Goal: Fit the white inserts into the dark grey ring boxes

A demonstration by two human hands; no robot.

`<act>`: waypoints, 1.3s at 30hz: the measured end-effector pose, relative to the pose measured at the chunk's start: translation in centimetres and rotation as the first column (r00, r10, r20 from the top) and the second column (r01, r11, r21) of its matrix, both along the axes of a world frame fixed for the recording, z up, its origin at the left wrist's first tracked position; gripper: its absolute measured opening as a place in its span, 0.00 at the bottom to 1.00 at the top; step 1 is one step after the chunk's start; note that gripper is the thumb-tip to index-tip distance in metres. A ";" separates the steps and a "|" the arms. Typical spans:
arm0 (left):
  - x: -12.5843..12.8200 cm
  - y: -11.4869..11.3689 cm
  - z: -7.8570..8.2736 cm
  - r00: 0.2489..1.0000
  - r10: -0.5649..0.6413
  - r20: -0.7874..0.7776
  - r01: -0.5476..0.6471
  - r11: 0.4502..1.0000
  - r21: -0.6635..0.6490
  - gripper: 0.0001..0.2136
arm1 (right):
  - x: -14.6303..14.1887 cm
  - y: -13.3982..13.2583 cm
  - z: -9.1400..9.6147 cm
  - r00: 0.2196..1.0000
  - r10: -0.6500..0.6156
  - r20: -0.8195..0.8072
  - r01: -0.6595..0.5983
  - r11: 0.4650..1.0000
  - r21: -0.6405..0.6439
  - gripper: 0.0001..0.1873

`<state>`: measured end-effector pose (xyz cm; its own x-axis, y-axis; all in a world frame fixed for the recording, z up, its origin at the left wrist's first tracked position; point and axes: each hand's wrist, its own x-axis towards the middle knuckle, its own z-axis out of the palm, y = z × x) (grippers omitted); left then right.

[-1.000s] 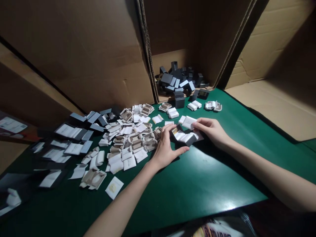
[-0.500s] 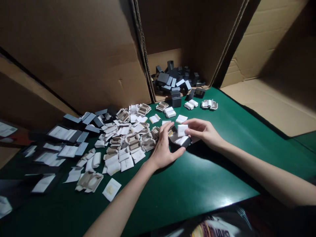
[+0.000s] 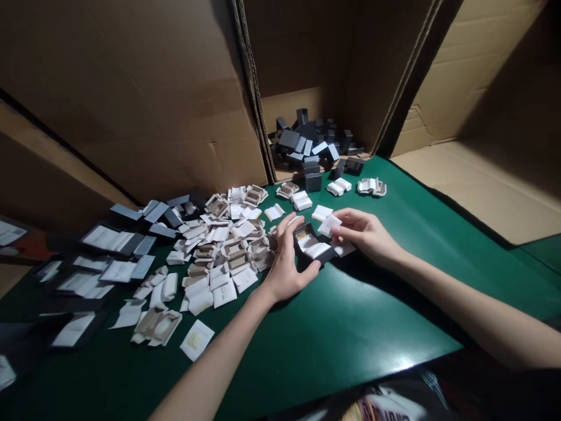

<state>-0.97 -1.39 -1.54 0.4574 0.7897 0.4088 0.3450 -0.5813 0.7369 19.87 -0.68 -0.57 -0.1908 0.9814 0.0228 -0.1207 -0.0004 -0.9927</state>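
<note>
A small open black box [image 3: 325, 258] stands on the green table with a white insert [image 3: 310, 244] inside it. My left hand [image 3: 287, 263] grips it from the left, the thumb along its near side and the fingers by its far left corner. Between the thumb and fingers of my right hand [image 3: 366, 234] is a small white card [image 3: 329, 225], tilted just above the box's right side. Another pale flat piece [image 3: 344, 248] lies under the right fingers. A white paper piece [image 3: 322, 212] rests just beyond the card.
Crumpled white inserts and papers [image 3: 236, 251] are heaped left of my hands. Black boxes with white contents [image 3: 118, 240] stand farther left. Several black box parts [image 3: 302, 140] fill an upright cardboard carton [image 3: 315, 96] at the back. Another carton [image 3: 477, 181] stands at right.
The white card in my right hand has tilted over and moved slightly right, off the black box. The box's inside now shows more fully, and my left thumb has shifted a little left.
</note>
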 end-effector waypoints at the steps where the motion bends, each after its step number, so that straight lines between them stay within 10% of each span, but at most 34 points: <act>1: 0.0 0.0 0.0 1.000 -0.004 0.003 0.004 1.000 0.002 0.34 | 0.0 -0.1 0.1 1.000 -0.004 0.007 0.004 1.000 -0.016 0.15; 26: 0.1 -0.1 0.1 0.998 -0.068 0.015 0.068 0.998 -0.008 0.36 | -0.2 -0.1 -0.4 0.996 -0.038 -0.082 0.034 0.999 -0.042 0.20; 39: 0.1 -0.5 0.5 0.983 -0.181 -0.019 0.176 0.972 -0.155 0.37 | -0.4 -1.0 -0.1 0.854 -0.196 0.481 -0.034 0.903 0.428 0.11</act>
<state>-0.91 -1.94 -1.07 0.6080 0.7457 0.2725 0.2713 -0.5177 0.8114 19.51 -1.71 -0.63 -0.2077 0.9152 0.3455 0.4116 0.4022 -0.8178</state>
